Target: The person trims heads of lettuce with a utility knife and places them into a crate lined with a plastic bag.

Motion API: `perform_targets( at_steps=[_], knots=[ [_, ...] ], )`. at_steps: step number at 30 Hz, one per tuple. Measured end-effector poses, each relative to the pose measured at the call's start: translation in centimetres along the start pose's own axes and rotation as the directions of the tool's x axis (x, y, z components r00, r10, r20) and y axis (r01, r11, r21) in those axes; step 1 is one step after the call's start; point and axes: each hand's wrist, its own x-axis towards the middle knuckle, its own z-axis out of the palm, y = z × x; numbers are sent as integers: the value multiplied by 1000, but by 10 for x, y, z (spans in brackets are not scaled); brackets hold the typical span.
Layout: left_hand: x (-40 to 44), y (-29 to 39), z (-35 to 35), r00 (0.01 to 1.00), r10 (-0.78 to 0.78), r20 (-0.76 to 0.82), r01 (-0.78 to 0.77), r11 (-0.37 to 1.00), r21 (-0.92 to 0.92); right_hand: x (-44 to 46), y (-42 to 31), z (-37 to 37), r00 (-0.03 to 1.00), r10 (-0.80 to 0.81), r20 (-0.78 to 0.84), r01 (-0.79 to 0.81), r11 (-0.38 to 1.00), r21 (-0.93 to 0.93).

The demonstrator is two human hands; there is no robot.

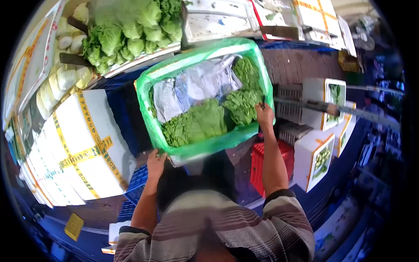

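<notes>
A striped shirt [209,218] sits at six o'clock of the green-lined box [196,151], its seven o'clock corner grasped by the left hand [156,165], the right hand [264,117] clenched around a slim dark object [263,100] at its four o'clock rim, paper [205,83] obstructing lettuce [200,121], a red crate [279,159] near five.

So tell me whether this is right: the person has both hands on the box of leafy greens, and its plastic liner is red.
One thing is wrong: the plastic liner is green, not red, as the head view shows. The rest stands: the left hand and right hand are both on the box of leafy greens.
</notes>
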Motion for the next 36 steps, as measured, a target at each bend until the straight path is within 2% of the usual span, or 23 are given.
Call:
perform_targets(
  at_steps=[1,2,3,4,5,8,10,11,14,16,18,19,22,23,24,25,26,28,29,32,33,35,36],
  knots=[
    [2,-31,-4,999,-13,-31,13,1000,-2,-5,10,2,999,-36,-19,36,999,10],
    [7,-62,-11,997,-25,-70,25,1000,-6,-12,22,2,997,75,27,-78,990,114],
    [6,-60,-23,984,-28,-175,36,998,44,-18,32,2,980,176,87,-191,959,208],
    [1,-50,-36,959,-29,-281,56,995,88,-25,40,1,952,263,158,-300,909,289],
    [-4,-8,-50,936,-55,-347,66,998,20,-37,42,6,924,306,230,-379,813,442],
    [1,56,-47,946,77,-316,-80,997,5,-58,47,35,869,385,311,-494,720,487],
    [6,94,-21,967,185,-177,-192,981,-18,-77,14,43,882,324,341,-466,703,537],
    [5,120,-7,956,288,-50,-288,958,2,-85,2,47,888,292,354,-451,696,558],
    [11,145,42,784,519,341,-586,799,132,-104,17,89,886,230,402,-401,816,416],
    [5,142,61,670,586,454,-726,646,237,-116,25,92,893,211,398,-366,855,367],
    [-3,150,57,653,359,667,-631,744,217,-139,22,72,925,162,345,-277,907,318],
    [-8,152,53,606,232,761,-578,785,221,-149,8,49,961,119,248,-191,937,291],
    [-8,128,49,504,104,857,-361,927,99,-178,55,49,855,395,336,-514,729,452],
    [0,122,49,447,-2,895,-242,962,123,-186,61,45,800,486,352,-600,655,460],
    [10,114,47,389,-59,919,-247,955,166,-193,66,40,736,569,367,-674,570,470],
    [18,103,47,332,-118,936,-247,947,207,-200,73,50,780,575,246,-597,567,568],
    [24,91,46,282,-175,943,-247,937,247,-211,80,56,765,622,168,-567,527,633],
    [33,61,39,209,28,978,-496,864,82,-208,27,39,707,707,15,-467,452,760],
    [37,55,34,148,121,982,-607,795,-7,-200,-1,35,643,766,-24,-493,438,752],
    [41,90,12,98,-70,993,-470,876,109,-190,-27,67,836,549,-4,-451,690,567],
    [46,93,12,101,-45,994,-511,855,90,-185,-20,84,861,507,33,-453,735,505],
    [54,90,4,190,-70,979,-427,893,146,-171,-3,122,903,412,119,-425,821,382],
    [58,89,2,239,-81,968,-379,910,169,-162,-9,117,854,458,246,-519,777,355]
  ],
)
